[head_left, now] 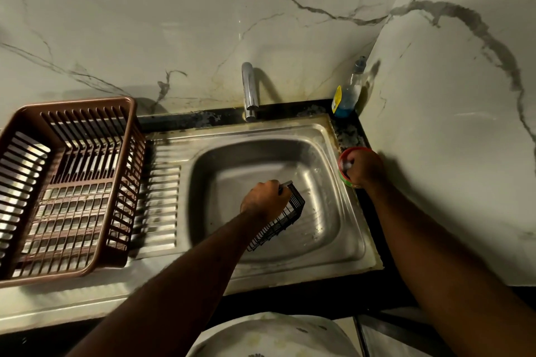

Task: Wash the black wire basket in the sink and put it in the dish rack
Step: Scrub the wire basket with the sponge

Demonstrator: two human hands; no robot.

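The black wire basket (282,219) was held over the sink (327,252) by the left grip (265,200) while the right grip (364,166), at three o'clock, was curled into the soap tub (346,180), so scrubbing was judged next.

The wire basket (282,219) is lying inside the sink (324,136), with the dish rack (72,182) sitting to its left on the drainboard (162,200). The faucet (250,93) is standing behind the sink, the soap bottle (348,93) is standing at its back right corner, and a small tub (346,166) is sitting on the right rim.

I can't read any words or numbers here. The bottle (349,93) in the corner by the sink has a yellow label, but its print is too small and blurry for me.
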